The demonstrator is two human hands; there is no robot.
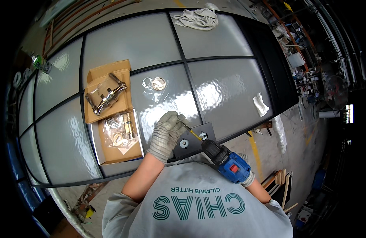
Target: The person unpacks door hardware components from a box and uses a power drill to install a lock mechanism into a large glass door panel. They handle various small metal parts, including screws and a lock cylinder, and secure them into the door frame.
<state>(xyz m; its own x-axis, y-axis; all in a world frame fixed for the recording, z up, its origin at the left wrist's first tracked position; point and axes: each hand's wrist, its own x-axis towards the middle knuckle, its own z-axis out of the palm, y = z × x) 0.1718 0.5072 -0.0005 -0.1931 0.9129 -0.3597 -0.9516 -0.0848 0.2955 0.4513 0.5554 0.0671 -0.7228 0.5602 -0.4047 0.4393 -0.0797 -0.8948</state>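
My right hand (247,173), in a pale work glove, is wrapped round the grip of a blue and black cordless drill (230,162); the drill's body hides most of its fingers. A long yellowish bit (193,133) points from the chuck up and to the left. My left hand (166,135), gloved too, pinches the bit's far end; whether a small screw is also there I cannot make out. Beneath the bit lies a dark lock plate (195,139) with two round fittings, at the near edge of a black-framed door with textured glass panes (222,87).
Left of my hands are an open cardboard box with door handles (107,97) and another with a lock cylinder and bagged parts (121,135). Round metal trims (158,83) lie on the glass. Farther off are a rag (197,19), a white glove (261,104) and a spray can (41,63).
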